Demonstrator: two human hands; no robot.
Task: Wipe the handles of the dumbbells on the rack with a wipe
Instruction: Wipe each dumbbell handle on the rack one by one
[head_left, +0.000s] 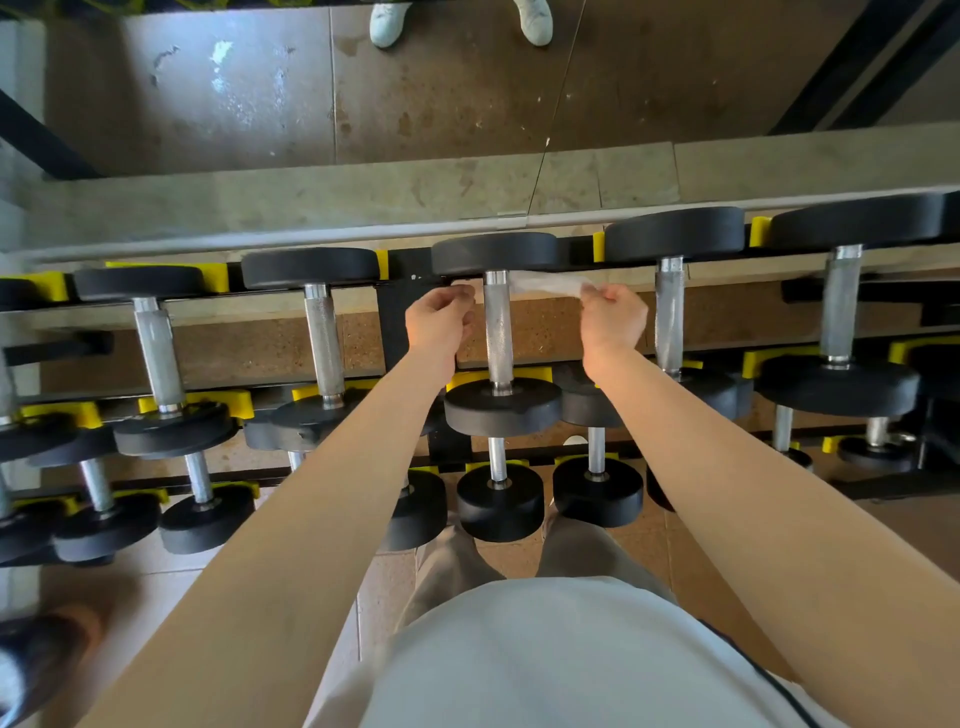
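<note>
Rack (392, 322) handle (497, 332) seemingly crosses wipe (545, 285) between left hand (440, 319), right hand (615, 317).

floor (519, 558): brown tiles | mirror (208, 78): two panes, slanted seam, reflects floor

Dumbbell heads (503, 410) blk; handles (498, 332) silver, knurled. Rack (392, 322) blk, cradles (239, 404) yellow. Wipe (545, 285) white. Floor (260, 353) brown, speckled.

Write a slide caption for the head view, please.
Left hand and right hand stretch a wipe behind a dumbbell handle.
</note>
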